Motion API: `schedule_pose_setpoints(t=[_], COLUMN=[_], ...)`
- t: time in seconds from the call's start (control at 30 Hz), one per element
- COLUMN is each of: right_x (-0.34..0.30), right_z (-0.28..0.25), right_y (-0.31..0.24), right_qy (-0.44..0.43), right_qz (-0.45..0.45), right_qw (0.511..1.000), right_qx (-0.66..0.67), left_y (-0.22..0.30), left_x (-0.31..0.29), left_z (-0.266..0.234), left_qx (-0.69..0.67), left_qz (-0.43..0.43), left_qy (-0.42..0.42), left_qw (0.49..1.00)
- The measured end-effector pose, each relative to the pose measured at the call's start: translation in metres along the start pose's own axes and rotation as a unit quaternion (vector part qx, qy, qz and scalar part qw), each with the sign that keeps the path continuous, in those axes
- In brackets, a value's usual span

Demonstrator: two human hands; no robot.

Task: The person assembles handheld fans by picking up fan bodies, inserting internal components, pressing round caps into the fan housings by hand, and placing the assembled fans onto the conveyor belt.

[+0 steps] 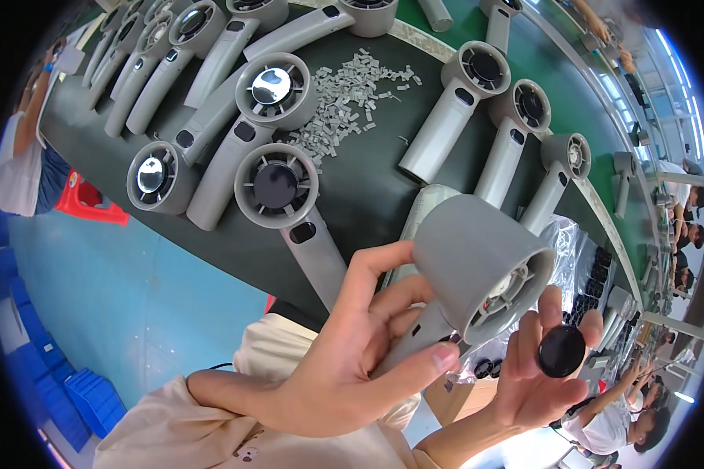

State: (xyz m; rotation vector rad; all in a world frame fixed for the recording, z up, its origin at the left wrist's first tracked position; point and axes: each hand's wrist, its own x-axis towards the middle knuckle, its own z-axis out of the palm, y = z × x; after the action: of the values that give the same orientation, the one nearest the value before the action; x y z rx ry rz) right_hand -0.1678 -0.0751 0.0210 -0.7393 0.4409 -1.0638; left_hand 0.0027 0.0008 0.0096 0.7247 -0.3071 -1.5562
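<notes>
My left hand (321, 379) is wrapped round the handle of a grey handheld fan (473, 246), its thumb on the near side. The fan's round head is tilted, with its opening toward my right hand, and ribs and a pale hub show inside, with no black disc over it. Between the fingers and thumb of my right hand (528, 391) is a glossy black round cap (561, 351), just right of the opening and apart from it. Beyond my left hand, another grey fan (276, 185) with a dark centre lies on the dark table.
Several grey fans (199, 78) line the table's left and far sides; others (457, 109) lie at the right. Small grey pieces (340, 102) are heaped in the middle. Black caps sit in clear plastic (563, 234). A red stool (86, 202) and blue crates (94, 399) stand left; people work nearby.
</notes>
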Motion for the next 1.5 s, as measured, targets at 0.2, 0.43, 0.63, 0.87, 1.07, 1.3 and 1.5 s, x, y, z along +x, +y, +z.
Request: schedule_pose_setpoints(t=[0.2,0.43,0.63,0.87,1.07,1.3,1.5], right_x=[-0.001,-0.007,-0.006,0.001,-0.001,-0.002,0.0], right_z=[0.008,0.024,0.035,0.03,0.035,0.033,0.033], right_y=[-0.001,-0.009,-0.016,-0.009,-0.011,-0.009,-0.007], right_qy=[0.011,-0.019,-0.058,-0.082,-0.081,-0.091,-0.087], right_qz=[-0.129,-0.207,-0.221,-0.32,-0.318,-0.332,-0.35], right_qw=[0.961,0.83,0.81,0.753,0.729,0.706,0.705], right_qx=[-0.243,-0.518,-0.54,-0.569,-0.601,-0.619,-0.61], left_y=[-0.002,-0.012,-0.026,-0.03,-0.034,-0.034,-0.035], left_x=[-0.004,-0.006,-0.012,-0.011,-0.011,-0.013,-0.013], left_z=[0.003,0.003,0.005,0.003,0.002,0.0,0.002], left_qx=[0.04,0.099,0.097,0.154,0.145,0.196,0.194], left_qz=[0.039,0.113,0.13,0.18,0.2,0.213,0.216], left_qy=[-0.009,-0.053,0.031,0.002,-0.023,-0.036,-0.03], left_qw=[0.998,0.987,0.986,0.971,0.969,0.956,0.957])
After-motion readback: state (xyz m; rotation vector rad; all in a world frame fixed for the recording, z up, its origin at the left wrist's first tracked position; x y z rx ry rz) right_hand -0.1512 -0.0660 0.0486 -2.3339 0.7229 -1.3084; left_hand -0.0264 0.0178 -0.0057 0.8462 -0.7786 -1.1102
